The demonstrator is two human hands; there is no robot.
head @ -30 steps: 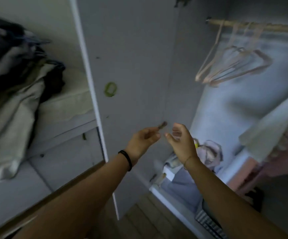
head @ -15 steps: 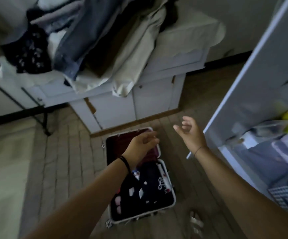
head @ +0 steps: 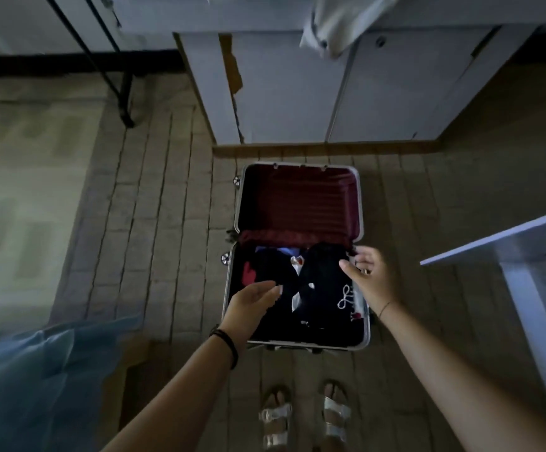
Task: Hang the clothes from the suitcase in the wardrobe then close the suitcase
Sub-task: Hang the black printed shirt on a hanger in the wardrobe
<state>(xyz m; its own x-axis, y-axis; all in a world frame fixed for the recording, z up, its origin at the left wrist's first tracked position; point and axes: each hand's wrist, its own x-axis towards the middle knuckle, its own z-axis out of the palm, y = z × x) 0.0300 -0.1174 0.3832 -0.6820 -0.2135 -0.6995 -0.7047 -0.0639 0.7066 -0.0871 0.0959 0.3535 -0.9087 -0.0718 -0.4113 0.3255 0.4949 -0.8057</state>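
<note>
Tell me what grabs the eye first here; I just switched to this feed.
The open suitcase on the floor at centre stands out. Its red-lined lid lies open toward the white cabinet, and its near half is packed with dark clothes. Both hands reach over it with fingers relaxed: the left hand above the clothes, the right hand at the right rim.

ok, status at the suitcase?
Both empty: left grip open over the clothes, right grip open at the suitcase rim. Lid open, clothes inside. Nothing blocking.
</note>
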